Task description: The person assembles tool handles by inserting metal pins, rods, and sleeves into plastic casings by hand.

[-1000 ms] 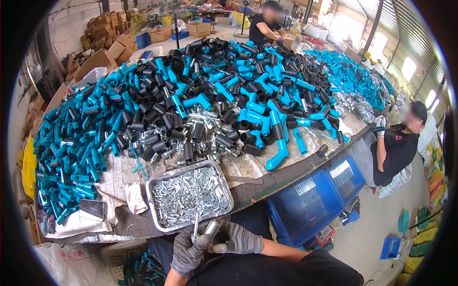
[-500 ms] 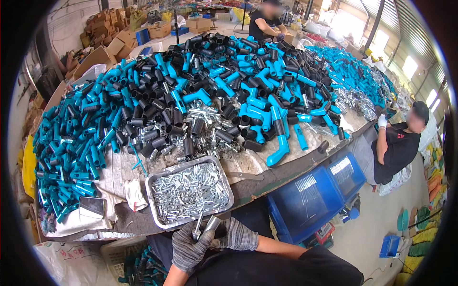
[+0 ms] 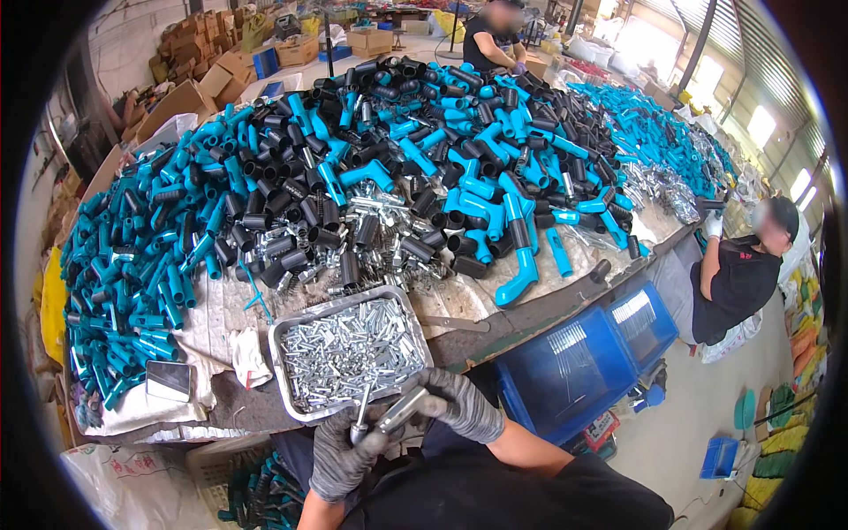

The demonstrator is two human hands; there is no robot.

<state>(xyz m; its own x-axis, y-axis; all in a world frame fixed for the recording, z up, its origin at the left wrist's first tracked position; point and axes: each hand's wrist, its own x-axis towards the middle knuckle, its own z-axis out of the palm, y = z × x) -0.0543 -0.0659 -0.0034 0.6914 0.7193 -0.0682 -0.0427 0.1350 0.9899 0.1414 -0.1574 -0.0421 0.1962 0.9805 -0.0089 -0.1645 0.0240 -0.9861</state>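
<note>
Both my hands wear grey knit gloves, just in front of the near table edge. My left hand (image 3: 340, 458) is closed around a slim metal pin (image 3: 361, 419) with a thicker lower end, standing nearly upright. Between the hands a shiny metal tube (image 3: 403, 411) lies slantwise. My right hand (image 3: 466, 408) grips its upper right side with thumb and fingers, while its lower end comes close to my left thumb; whether they touch I cannot tell. Right behind the hands, a metal tray (image 3: 281, 375) holds many small silvery pins and fittings.
Blue handle-shaped plastic parts (image 3: 517, 283), black sleeves (image 3: 351, 272) and metal parts heap the table. A phone (image 3: 168, 381) and white glove (image 3: 250, 358) lie left of the tray. Blue bins (image 3: 565, 380) stand right. Two people work nearby, one right (image 3: 738, 283), one far back (image 3: 484, 44).
My right hand has moved up and right, turning the tube to a flatter slant. The left hand has shifted slightly down and left with the pin. The person at right now holds up a dark part.
</note>
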